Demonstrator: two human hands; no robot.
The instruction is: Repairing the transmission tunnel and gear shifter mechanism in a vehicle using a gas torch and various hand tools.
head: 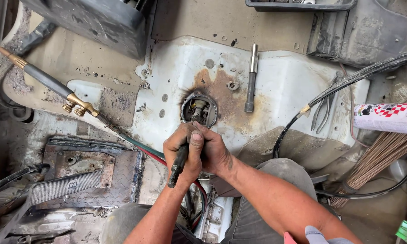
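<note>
- Clearly, both hands are wrapped on one dark rod-like tool (180, 160), the left hand (181, 151) clenched round its shaft and the right hand (211, 151) folded over the left from the other side.
- Its long axis runs on a slant: the threaded-looking lower end points down toward the person's knees, and the upper end leads up into the round hole (199, 110) in the rusty white floor panel (275, 81).
- That hole lies just beyond the knuckles, straight ahead of the grip, with a small fitting visible inside it; whether the tool tip touches the fitting is hidden by the fingers.
- Neither hand is clearly nearer the hole; the right thumb lies on top.
- A long socket extension (251, 77) lies loose on the panel to the right of the hole, roughly upright in the picture, well apart from the hands.
- A brass-fitted torch (54, 86) lies slanting at the left, its red and green hoses (144, 151) passing under the left wrist.
- Pliers (325, 108) lie farther right.
</note>
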